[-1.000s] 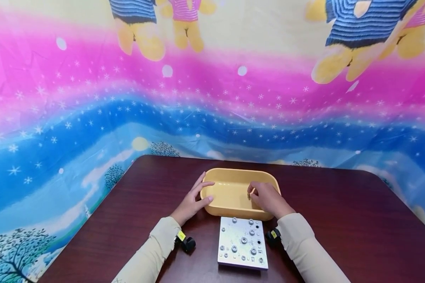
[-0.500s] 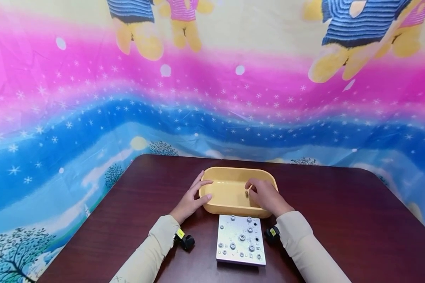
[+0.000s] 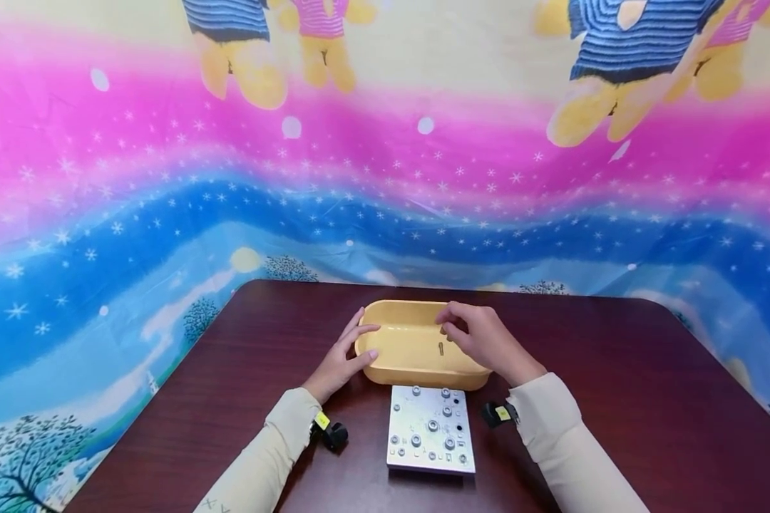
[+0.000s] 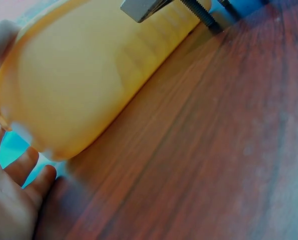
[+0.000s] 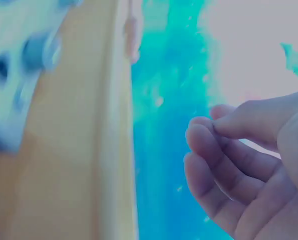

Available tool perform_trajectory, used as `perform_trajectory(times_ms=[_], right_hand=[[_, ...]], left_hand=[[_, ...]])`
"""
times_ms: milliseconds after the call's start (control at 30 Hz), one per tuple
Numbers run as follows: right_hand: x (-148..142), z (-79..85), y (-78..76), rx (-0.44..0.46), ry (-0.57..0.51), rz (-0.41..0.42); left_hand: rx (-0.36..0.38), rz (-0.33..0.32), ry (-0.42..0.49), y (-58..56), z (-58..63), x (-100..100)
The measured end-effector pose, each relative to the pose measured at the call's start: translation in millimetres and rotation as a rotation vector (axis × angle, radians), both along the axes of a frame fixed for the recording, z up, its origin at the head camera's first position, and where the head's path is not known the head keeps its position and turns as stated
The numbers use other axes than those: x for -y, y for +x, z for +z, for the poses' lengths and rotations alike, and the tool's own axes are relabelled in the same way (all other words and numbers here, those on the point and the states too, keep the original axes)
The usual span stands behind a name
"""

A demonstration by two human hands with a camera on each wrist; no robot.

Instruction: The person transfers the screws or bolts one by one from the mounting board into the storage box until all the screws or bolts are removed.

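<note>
My left hand point(image 3: 338, 362) holds the left end of a yellow plastic tray point(image 3: 401, 377), its thumb and a finger reaching over the rim. In the left wrist view other fingers lie against the tray's outside. One small brass-coloured screw point(image 3: 440, 348) lies on the tray floor. Above the tray's right side, my right hand point(image 3: 488, 342) has thumb and forefinger pinched together. A small brownish bit, apparently another screw, shows at those fingertips; the fingers hide most of it. In front of the tray is a silver metal plate point(image 3: 423, 427) with several socket-head screws and two dark holes.
Threaded screw shanks point(image 4: 201, 13) stick out below the plate's edge in the left wrist view. The dark reddish wooden table point(image 3: 282, 320) ends at a patterned cloth backdrop point(image 3: 359, 178). A black camera sits on each wrist.
My right hand has risen from the tray floor and drawn back slightly, leaving one screw lying in view. The left hand keeps its place on the tray. The head view shifts slightly.
</note>
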State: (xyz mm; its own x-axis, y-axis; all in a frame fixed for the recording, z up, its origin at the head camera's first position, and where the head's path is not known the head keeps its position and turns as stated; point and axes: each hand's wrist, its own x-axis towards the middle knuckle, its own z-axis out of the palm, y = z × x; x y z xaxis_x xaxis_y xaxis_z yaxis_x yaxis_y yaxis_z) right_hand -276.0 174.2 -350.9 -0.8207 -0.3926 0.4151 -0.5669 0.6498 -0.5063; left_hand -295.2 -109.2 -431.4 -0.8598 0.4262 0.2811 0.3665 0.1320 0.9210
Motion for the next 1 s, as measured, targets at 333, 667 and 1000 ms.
perform_trajectory(times_ms=[333,667,1000], right_hand=[[9.9,16.9,43.7,0.019,0.112,0.217],[0.6,25.0,76.7,0.164,0.269,0.343],[3.6,24.3,92.8,0.254,0.386,0.371]], left_hand=[[0.006,-0.012,-0.016,1.3,1.8,0.0],[0.004,-0.013,-0.006,-0.2,1.8,-0.7],[0.009,-0.009,-0.016,0.8,1.9,-0.4]])
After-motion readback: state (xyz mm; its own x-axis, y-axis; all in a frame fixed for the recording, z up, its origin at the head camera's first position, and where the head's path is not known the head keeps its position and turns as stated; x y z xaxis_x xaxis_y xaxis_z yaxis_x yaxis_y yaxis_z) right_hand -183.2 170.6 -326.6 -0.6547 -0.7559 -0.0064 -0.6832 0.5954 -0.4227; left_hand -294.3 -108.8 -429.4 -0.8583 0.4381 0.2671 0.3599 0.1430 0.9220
